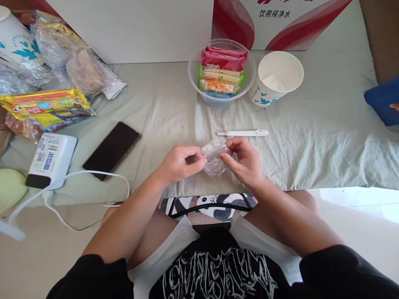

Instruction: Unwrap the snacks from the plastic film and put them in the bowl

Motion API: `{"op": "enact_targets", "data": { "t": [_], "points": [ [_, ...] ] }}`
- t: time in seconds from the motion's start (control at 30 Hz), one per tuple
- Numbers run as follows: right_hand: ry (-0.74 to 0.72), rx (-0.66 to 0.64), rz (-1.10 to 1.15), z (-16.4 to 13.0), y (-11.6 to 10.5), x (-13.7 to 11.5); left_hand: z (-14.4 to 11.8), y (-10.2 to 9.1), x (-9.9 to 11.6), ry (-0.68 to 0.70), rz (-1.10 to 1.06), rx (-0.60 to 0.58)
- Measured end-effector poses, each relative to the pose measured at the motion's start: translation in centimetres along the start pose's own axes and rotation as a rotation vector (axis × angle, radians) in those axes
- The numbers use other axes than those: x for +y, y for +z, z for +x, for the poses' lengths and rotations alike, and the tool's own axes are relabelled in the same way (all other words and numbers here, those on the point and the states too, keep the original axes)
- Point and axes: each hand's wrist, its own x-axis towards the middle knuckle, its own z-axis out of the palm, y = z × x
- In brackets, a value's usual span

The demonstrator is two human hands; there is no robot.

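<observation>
Wrapper (214,160), small, clear, crinkled, held between both hands near front edge of cloth-covered surface (311,137); looks unopened or barely started, contents unclear. Left hand (177,162) pinches left side, thumb over fingers. Right hand (245,160) pinches right side, fingers curled. Hands close together, forearms converging from lap. White stick-like tool (243,133) lies untouched just beyond. Bowl of snack packets (222,70) and paper cup (276,79) farther off.

Sheeted bed (311,137) with phone (111,150), cup (276,79), bowl (222,72)
</observation>
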Motion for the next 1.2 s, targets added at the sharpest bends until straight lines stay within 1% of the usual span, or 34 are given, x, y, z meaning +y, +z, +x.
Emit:
{"op": "enact_targets", "data": {
  "t": [0.1,0.17,0.23,0.3,0.37,0.4,0.47,0.53,0.6,0.63,0.67,0.73,0.8,0.83,0.87,0.93,1.0,1.1,1.2],
  "points": [
    [0.076,0.000,0.071,0.2,0.2,0.3,-0.1,0.4,0.0,-0.036,-0.077,0.024],
    [0.146,-0.045,0.169,0.4,0.1,0.2,-0.1,0.5,-0.2,-0.063,-0.178,0.027],
    [0.242,-0.173,0.260,0.6,-0.1,-0.1,-0.3,0.4,-0.3,-0.093,-0.286,-0.010],
    [0.332,-0.320,0.302,0.8,-0.3,-0.7,-0.4,0.3,-0.4,-0.122,-0.348,-0.050],
    [0.381,-0.392,0.256,0.8,-0.4,-1.3,-0.4,0.2,-0.4,-0.140,-0.376,-0.075],
    [0.388,-0.389,0.207,0.8,-0.3,-1.5,-0.4,0.3,-0.4,-0.152,-0.391,-0.081],
    [0.384,-0.333,0.106,0.8,-0.1,-1.8,-0.2,0.4,-0.5,-0.183,-0.428,-0.071],
    [0.367,-0.232,0.069,0.7,0.2,-1.8,0.1,0.6,-0.6,-0.227,-0.454,-0.026],
    [0.347,-0.130,0.124,0.7,0.4,-1.5,0.4,0.8,-0.8,-0.270,-0.449,0.017],
    [0.344,-0.100,0.170,0.7,0.5,-1.4,0.5,0.8,-0.8,-0.283,-0.441,0.030],
    [0.344,-0.091,0.214,0.8,0.5,-1.2,0.6,0.8,-0.9,-0.288,-0.432,0.033],
    [0.338,-0.142,0.257,1.0,0.3,-1.0,0.7,0.8,-1.1,-0.272,-0.415,0.025],
    [0.302,-0.220,0.223,1.2,0.1,-0.9,0.7,0.8,-1.3,-0.227,-0.397,0.042],
    [0.274,-0.230,0.194,1.2,-0.1,-0.9,0.8,0.8,-1.4,-0.199,-0.390,0.068],
    [0.247,-0.210,0.166,1.3,-0.3,-0.9,0.8,0.7,-1.6,-0.171,-0.386,0.104],
    [0.196,-0.100,0.124,1.2,-0.9,-0.9,0.9,0.7,-1.8,-0.135,-0.384,0.184],
    [0.139,0.037,0.075,1.2,-1.9,-1.1,1.1,0.7,-1.8,-0.129,-0.369,0.228],
    [0.037,0.229,-0.087,1.9,-4.3,-2.4,1.3,0.6,-1.4,-0.138,-0.334,0.205],
    [-0.072,0.412,-0.373,4.6,-7.6,-5.1,1.3,0.6,-0.8,-0.120,-0.302,0.160]
  ]
}}
